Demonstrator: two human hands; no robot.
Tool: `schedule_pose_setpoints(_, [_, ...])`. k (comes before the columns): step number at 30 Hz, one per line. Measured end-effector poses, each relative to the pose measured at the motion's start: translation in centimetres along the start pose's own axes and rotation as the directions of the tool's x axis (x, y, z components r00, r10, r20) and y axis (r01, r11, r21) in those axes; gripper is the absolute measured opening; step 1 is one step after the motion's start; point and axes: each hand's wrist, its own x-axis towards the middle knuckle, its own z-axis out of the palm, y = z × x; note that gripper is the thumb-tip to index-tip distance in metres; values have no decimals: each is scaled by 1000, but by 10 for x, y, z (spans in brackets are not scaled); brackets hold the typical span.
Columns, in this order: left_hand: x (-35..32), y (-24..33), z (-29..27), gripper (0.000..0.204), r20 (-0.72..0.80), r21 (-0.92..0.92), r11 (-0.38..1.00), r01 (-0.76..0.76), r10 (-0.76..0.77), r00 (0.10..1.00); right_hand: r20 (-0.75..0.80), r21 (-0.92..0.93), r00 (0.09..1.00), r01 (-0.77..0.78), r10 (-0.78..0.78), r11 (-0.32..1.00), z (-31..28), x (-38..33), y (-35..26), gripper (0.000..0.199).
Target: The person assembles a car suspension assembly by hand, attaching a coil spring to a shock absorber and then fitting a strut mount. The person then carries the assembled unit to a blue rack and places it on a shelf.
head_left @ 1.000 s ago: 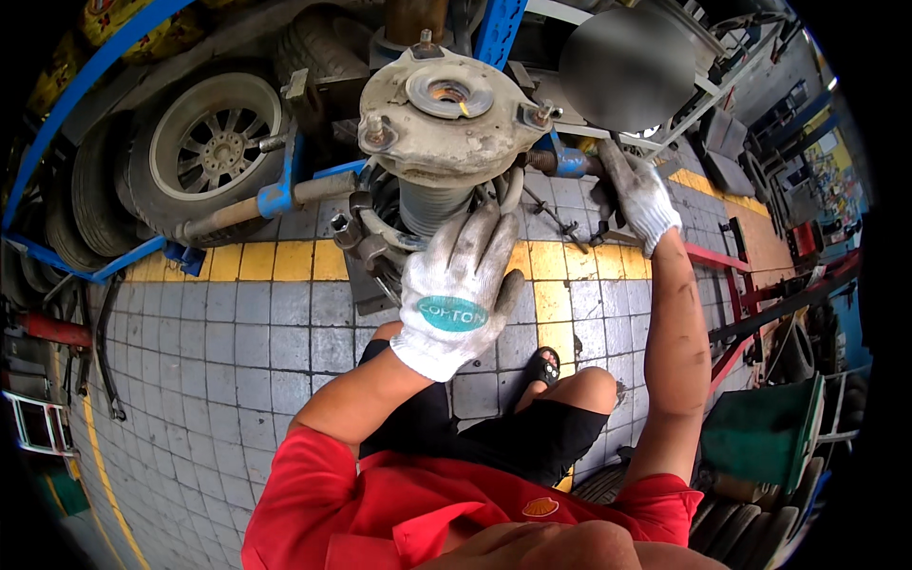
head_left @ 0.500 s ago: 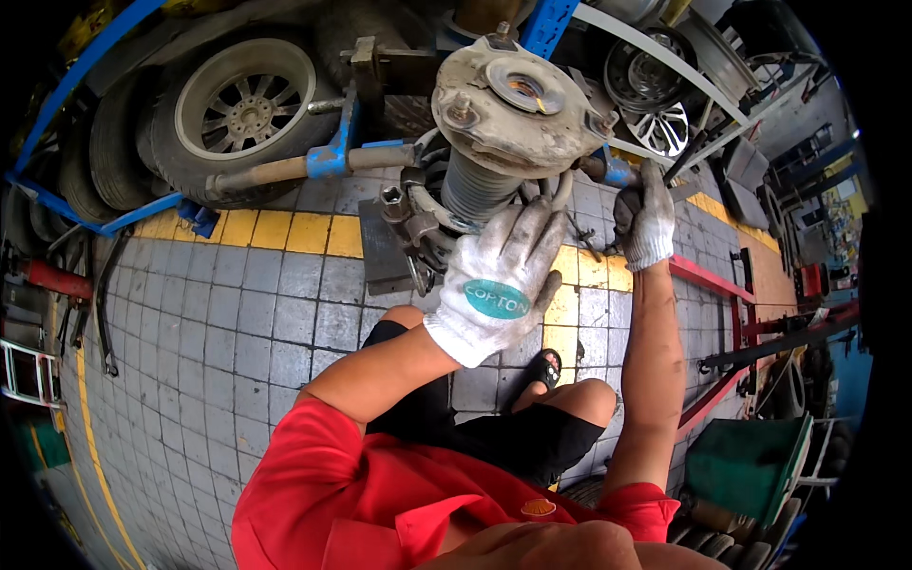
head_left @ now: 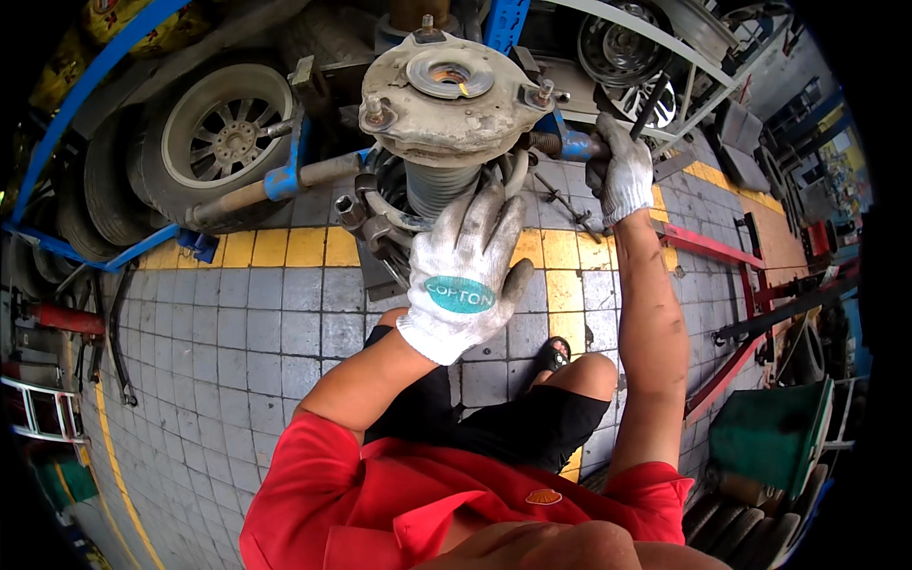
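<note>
A dirty strut with a coil spring stands before me, its rusty round top mount carrying several studs. Beneath the mount shows the ribbed grey dust boot, with part of the coil around it. My left hand, in a soiled white knit glove, lies against the front of the boot and spring, fingers stretched upward and thumb apart. To the right, my gloved right hand is closed at the outer end of a blue and bare-metal spring compressor. Its fingertips are partly hidden. A hooked clamp sits at the spring's left.
An alloy wheel with tyre and more tyres fill the blue rack at left. Wheel rims lie back right. Red steel legs and a green bin stand at right. Grey tiled floor has yellow stripes.
The strut and both hands appear farther left in the picture as the view shifts. My left hand stays against the boot, my right hand at the compressor's end.
</note>
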Motion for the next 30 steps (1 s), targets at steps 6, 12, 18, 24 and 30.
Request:
schedule_pose_setpoints(6, [0,0,2,72,-4,24,1000,7,-7,1000,-10,85,997,75,-74,994,5,6,12,31])
schedule_pose_setpoints(12, [-1,5,1,65,37,64,998,-24,22,999,-51,124,991,130,-125,984,0,12,23,29])
schedule_pose_setpoints(18, [2,11,1,63,34,65,997,-28,26,999,-64,182,991,126,-116,975,0,10,22,27])
schedule_pose_setpoints(24, [1,9,-2,66,59,81,996,-33,28,998,54,103,998,25,-31,994,-6,4,7,32])
schedule_pose_setpoints(30, [12,8,-21,66,117,24,999,-41,38,992,153,30,988,-12,8,999,-17,11,8,35])
